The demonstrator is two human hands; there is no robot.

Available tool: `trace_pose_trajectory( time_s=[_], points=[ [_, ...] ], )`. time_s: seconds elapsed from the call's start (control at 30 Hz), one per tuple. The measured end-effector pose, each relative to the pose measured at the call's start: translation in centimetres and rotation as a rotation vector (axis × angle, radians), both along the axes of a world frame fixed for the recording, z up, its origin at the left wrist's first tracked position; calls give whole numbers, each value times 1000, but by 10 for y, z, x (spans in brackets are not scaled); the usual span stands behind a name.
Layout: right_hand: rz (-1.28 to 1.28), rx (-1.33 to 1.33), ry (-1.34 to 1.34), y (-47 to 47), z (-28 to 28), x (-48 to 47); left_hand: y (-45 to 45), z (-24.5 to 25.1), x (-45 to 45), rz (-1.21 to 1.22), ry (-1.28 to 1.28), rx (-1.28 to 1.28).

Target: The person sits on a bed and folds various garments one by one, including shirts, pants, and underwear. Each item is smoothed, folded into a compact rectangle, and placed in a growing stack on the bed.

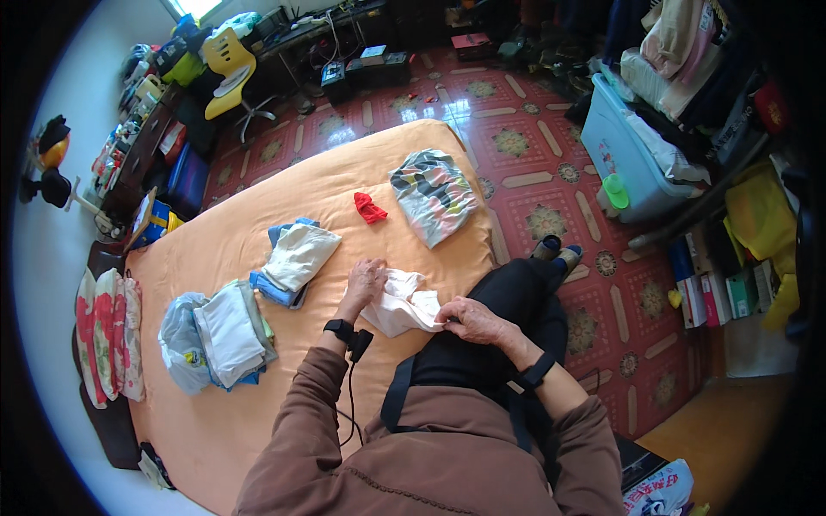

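A small white cloth garment [403,306] lies crumpled on the bed, against my dark-trousered thigh. My right hand [474,320] pinches its right corner between thumb and fingers. At the garment's far left edge, my left hand [366,282] has its fingers curled on the cloth; the fingertips are partly hidden. Just beyond sits a bunched red cloth [370,208]. A folded patterned garment [435,197] lies near the bed's far corner. To the left are a cream folded garment [302,255] on blue ones and a larger stack topped by a white folded cloth [231,338].
The bed [258,213] has a peach sheet. A clear plastic bag [184,342] touches the larger stack. Floral pillows [110,335] stand at the headboard. A blue storage bin [629,158] and binders [716,297] are right, a yellow chair [229,71] far left. A cable [351,393] hangs by my left wrist.
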State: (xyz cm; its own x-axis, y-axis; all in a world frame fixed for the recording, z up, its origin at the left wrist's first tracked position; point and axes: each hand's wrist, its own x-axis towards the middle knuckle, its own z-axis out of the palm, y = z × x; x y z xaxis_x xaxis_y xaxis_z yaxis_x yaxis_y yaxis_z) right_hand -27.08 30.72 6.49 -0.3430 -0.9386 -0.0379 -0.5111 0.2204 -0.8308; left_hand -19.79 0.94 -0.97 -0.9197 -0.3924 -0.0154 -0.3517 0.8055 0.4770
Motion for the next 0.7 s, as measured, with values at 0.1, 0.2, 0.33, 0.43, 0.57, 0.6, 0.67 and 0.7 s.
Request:
trace_pose_trajectory(
  time_s=[0.1, 0.2, 0.33, 0.43, 0.57, 0.6, 0.67, 0.7],
  points=[
    [-209, -164, -216, 11, 18, -9, -15, 8, -11, -26, -75, 29],
    [-417, -404, -325, 27, 46, -34, -30, 41, -12, 18, 237, 369],
    [-536, -795, -737, 34, 86, -67, -29, 113, -6, 133, 446, 1006],
    [-534, -720, -573, 34, 114, -83, -16, 164, -2, 167, 487, 1153],
    [-537, -968, -788, 33, 138, -102, -16, 204, -4, 111, 657, 1058],
    [-589, -856, -683, 28, 140, -108, -19, 206, -7, 121, 601, 960],
    [-504, -706, -533, 15, 138, -121, -27, 204, -19, 210, 499, 930],
    [-595, -696, -438, 5, 135, -127, -31, 201, -26, 240, 457, 934]
  ],
)
